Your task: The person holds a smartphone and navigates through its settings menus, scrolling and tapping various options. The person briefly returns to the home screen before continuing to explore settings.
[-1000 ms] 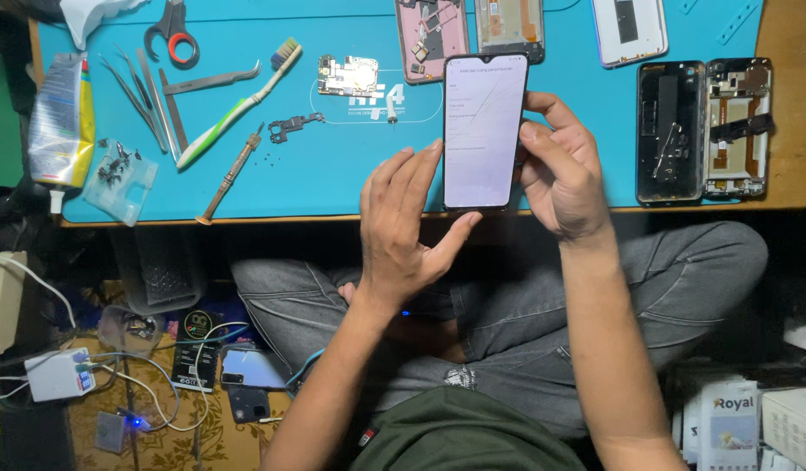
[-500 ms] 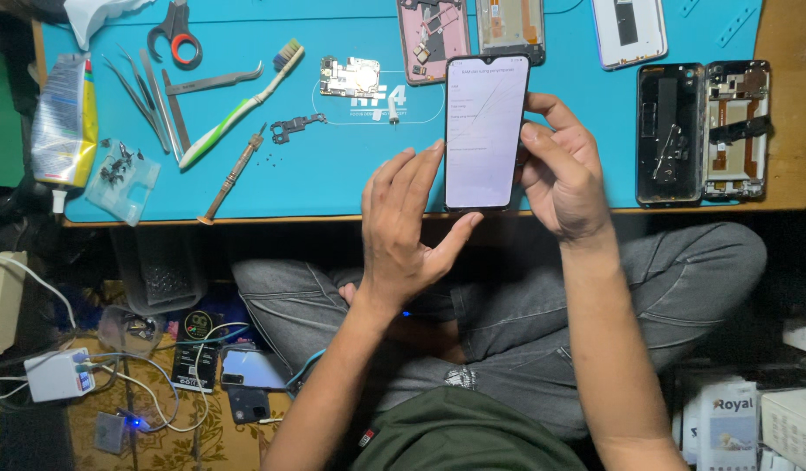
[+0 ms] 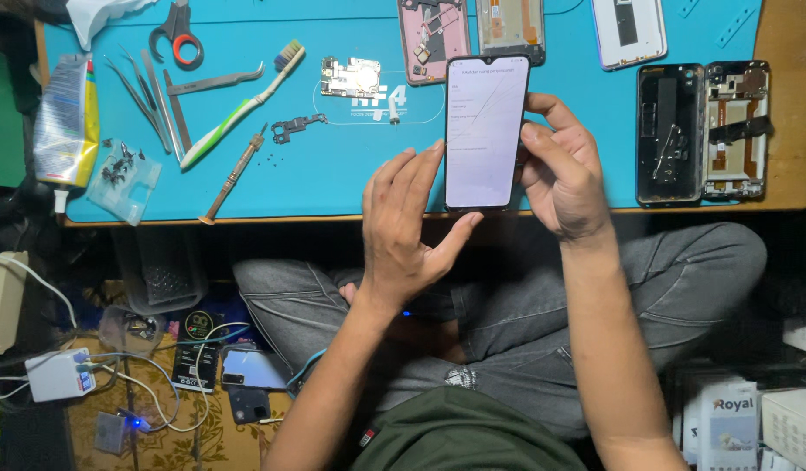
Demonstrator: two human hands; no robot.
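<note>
A smartphone point(image 3: 486, 131) with a lit white screen stands upright above the blue work mat point(image 3: 333, 174). My right hand point(image 3: 564, 170) grips its right edge, fingers curled behind it. My left hand point(image 3: 407, 227) is spread flat against the phone's lower left edge, thumb under the bottom corner, holding nothing else.
On the mat lie scissors point(image 3: 181, 30), tweezers point(image 3: 146, 92), a toothbrush point(image 3: 242, 105), a small screwdriver point(image 3: 233, 174), a circuit board point(image 3: 351, 77) and several opened phone shells point(image 3: 704, 131). A tube point(image 3: 67, 113) and a screw bag point(image 3: 124, 179) sit at the left. Chargers and cables point(image 3: 115, 375) cover the floor.
The phone and both hands have kept their places. The screen now shows faint lines of text on white.
</note>
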